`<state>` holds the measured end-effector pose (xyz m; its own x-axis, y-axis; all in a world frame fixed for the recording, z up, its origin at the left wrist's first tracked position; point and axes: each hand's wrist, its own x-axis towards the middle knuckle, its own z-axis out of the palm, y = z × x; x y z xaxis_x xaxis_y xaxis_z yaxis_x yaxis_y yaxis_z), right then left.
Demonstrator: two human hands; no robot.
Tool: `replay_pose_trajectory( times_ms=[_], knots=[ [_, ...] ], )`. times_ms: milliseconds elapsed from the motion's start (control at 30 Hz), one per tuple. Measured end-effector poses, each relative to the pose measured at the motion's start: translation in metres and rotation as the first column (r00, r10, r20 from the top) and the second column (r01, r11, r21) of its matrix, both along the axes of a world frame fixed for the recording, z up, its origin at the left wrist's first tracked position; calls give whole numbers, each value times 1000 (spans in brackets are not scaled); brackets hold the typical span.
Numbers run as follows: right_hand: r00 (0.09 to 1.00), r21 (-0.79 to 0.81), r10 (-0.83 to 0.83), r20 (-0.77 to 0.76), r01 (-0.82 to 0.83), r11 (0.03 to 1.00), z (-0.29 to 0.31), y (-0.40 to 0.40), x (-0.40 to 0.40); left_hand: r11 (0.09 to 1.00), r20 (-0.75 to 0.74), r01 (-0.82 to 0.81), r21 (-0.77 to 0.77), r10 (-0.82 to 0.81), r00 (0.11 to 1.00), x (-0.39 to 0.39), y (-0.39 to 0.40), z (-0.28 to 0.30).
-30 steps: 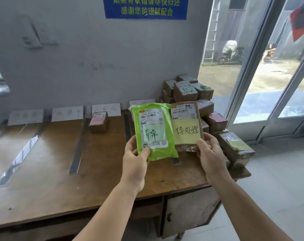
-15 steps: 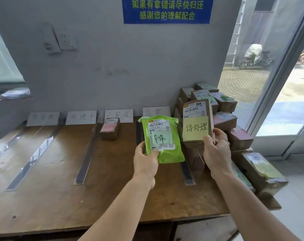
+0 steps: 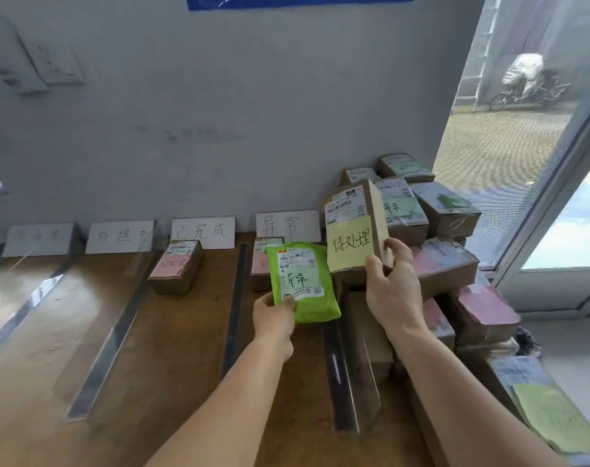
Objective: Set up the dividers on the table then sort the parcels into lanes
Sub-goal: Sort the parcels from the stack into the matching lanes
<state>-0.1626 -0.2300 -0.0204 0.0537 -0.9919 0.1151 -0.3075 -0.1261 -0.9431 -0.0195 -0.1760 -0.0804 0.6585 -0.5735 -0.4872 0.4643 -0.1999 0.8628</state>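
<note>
Grey wall (image 3: pixel 219 112) backs a brown wooden counter (image 3: pixel 51 399), and along its foot stand four white lane cards (image 3: pixel 202 232) with handwritten characters. Clear strip dividers (image 3: pixel 234 308) run from the wall toward the near edge, splitting the counter into lanes. One brown box with a pink note (image 3: pixel 175 266) sits at the far end of the lane under the third card, and another pink-noted box (image 3: pixel 263 262) sits under the fourth card, partly hidden behind what the left hand carries. The left hand (image 3: pixel 275 320) pinches the lower corner of a green mailer bag (image 3: pixel 302 281), thumb on its face, holding it upright above the fourth lane. Just beside it, the right hand (image 3: pixel 393 291) grips a brown box with a yellow note (image 3: pixel 352 237) by its lower right edge, fingers curled round the side, holding it upright in the air with its label toward the camera. Behind and to the right, a pile of brown parcels (image 3: pixel 445 224) with green, pink and yellow notes is stacked on the counter's right end against the wall. A glass door (image 3: pixel 556 197) at the right looks onto a paved yard.
</note>
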Motion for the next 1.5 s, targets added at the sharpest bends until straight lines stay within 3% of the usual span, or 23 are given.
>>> replay_pose_trajectory(
  times_ms=[367,567,867,1000,1100,1133,1233,1300,1500],
  knots=[
    [997,39,76,-13,-75,996,-8,-39,36,995,27,31,89,-34,999,16,-56,-45],
    [994,123,94,61,-101,987,-14,-44,44,977,147,0,212,-32,989,18,-63,-56],
    [991,131,97,98,-109,985,-21,-48,57,986,236,68,150,-103,966,30,-73,-58],
    [991,141,107,79,-118,983,-23,-49,59,939,347,134,318,-247,905,37,-84,-56],
    [992,149,101,72,-111,983,-25,-51,60,822,448,162,546,-450,772,34,-82,-58],
    [993,150,98,69,-108,983,-25,-53,60,780,520,156,606,-537,665,32,-78,-58],
    [994,155,78,80,-90,984,-27,-57,61,732,715,123,670,-681,160,32,-69,-64],
    [994,152,66,85,-79,985,-27,-61,62,689,700,139,711,-713,-50,39,-69,-67],
    [993,171,56,102,-73,983,-31,-71,69,584,584,82,808,-772,-253,52,-82,-72]
  ],
)
